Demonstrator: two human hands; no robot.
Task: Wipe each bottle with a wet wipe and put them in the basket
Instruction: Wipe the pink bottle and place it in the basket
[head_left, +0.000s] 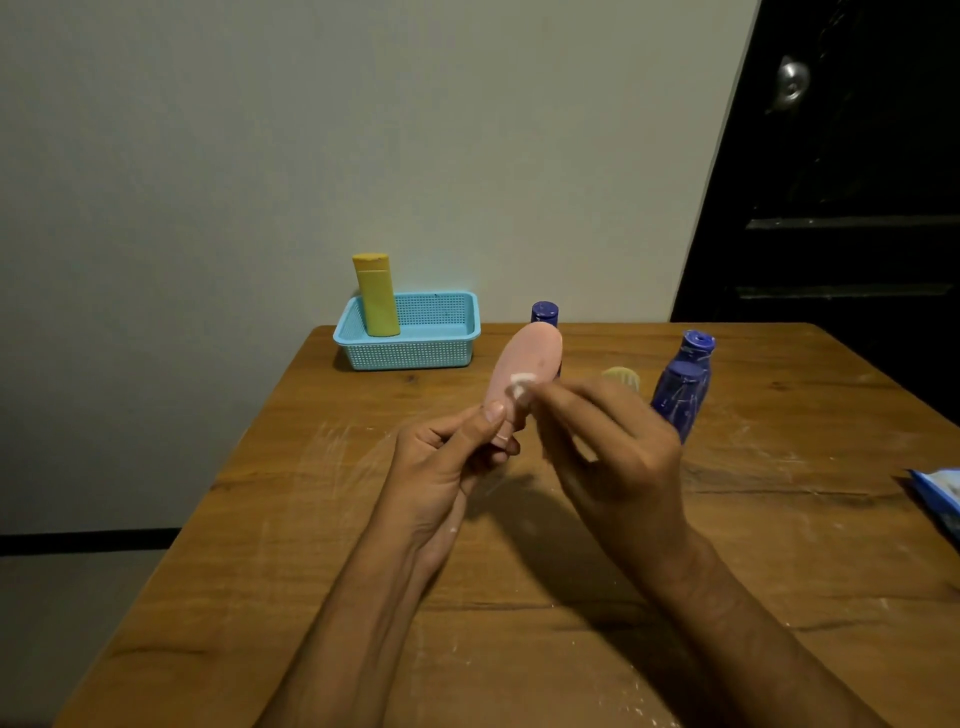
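Head view shows your left hand (441, 457) gripping the lower end of the pink bottle (524, 371), fingers and thumb curled round it, so the bottle tilts up and away from you above the desk (311, 545). Your right hand (613, 457) pinches a small white wet wipe (521, 387) between its fingertips and presses it against the pink bottle's face; the hand is blurred. At the desk's far left edge sits the blue basket (415, 353), with a yellow bottle (375, 293) standing upright in its left end. A dark blue bottle cap (544, 313) peeks out just behind the pink bottle. To the right stand two more dark blue bottles (685, 384), one in front of the other, touching or nearly so. A pale yellow cap (621, 376) shows between your right hand and those bottles. A blue packet (940, 496) lies at the desk's right edge, cut off by the frame.
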